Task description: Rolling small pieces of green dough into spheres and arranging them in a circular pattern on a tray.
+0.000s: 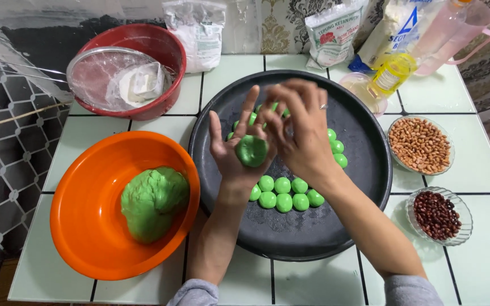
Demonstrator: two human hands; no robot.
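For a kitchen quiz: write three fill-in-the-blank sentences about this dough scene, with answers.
1. The left hand cradles a ball of dough coloured ____.
2. The big lump of dough sits in a bowl coloured ____.
3. The finished small balls lie on a round tray coloured ____.

Answers: green; orange; black
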